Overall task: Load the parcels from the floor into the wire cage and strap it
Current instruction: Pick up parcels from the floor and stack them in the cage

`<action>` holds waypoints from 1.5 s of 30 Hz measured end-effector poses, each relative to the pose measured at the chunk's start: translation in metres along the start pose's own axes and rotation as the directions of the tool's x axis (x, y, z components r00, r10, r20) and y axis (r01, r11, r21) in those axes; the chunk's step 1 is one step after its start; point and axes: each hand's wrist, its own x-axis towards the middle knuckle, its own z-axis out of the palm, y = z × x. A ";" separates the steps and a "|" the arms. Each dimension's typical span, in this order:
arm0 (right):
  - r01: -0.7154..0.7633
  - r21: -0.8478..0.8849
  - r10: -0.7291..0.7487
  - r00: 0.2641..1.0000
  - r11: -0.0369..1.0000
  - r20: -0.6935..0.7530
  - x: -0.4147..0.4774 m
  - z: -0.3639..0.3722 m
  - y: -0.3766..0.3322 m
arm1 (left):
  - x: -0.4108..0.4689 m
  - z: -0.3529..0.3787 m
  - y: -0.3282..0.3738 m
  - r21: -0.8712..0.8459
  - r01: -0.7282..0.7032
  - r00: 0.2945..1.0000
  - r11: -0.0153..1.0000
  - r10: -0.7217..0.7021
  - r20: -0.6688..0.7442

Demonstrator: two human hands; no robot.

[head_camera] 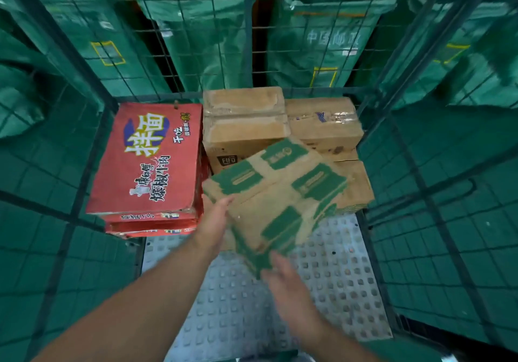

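**Item 1. Green-printed carton** (277,201). Brown cardboard with green blocks, blurred. It is inside the wire cage (420,193), about centre, off the cage floor (252,305) and tilted. Its far edge overlaps the brown cartons behind it and its near corner hangs lowest. It is not yet set down. The tilt is judged to serve for sliding it into the row in front of the stacked goods.

**Item 2. Left hand** (214,221). The fingers are straight and the palm is pressed flat to the carton's left near edge. It clamps by pressure and does not wrap round.

**Item 3. Right hand** (288,280). It is at the carton's near low corner, with fingers extended and touching it from the near side. Blur hides whether any fingertip hooks beneath. The two hands sit on opposite edges, so the carton lies between them, just beyond both.

**Item 4. Red cartons** (148,157). A stack of flat printed boxes, far left, beside the left mesh wall.

**Item 5. Plain brown cartons.** One sits far centre (244,117), one far right (322,120), and a lower one is on the right (356,185). They are packed touching, against the far wall, presumably to fill from the back.

**Item 6. Cage floor.** Grey studded plate, showing on the near side.

**Item 7. Green sacks** (196,39). They hang beyond the far mesh, outside the cage.

**Note.** No strap is in view. Loading is judged part done, and strapping has not begun.
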 end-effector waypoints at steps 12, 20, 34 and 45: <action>-0.408 -0.229 0.219 0.794 0.884 -0.568 0.189 -0.110 0.040 | 0.078 0.006 -0.144 0.096 0.668 0.732 0.738 -0.629 -0.262; -0.277 -0.539 0.015 0.898 0.796 -0.439 0.293 -0.176 0.027 | 0.105 0.054 -0.185 -0.265 0.788 0.545 0.556 -0.830 -0.122; -0.216 -0.434 0.121 0.964 0.874 -0.237 0.304 -0.118 0.031 | 0.189 0.006 -0.120 -0.068 0.335 0.819 0.940 -0.326 -0.472; -0.207 -0.466 0.178 0.978 0.860 -0.107 0.253 -0.135 0.019 | 0.110 0.011 -0.183 -0.110 0.541 0.810 0.834 -0.552 -0.200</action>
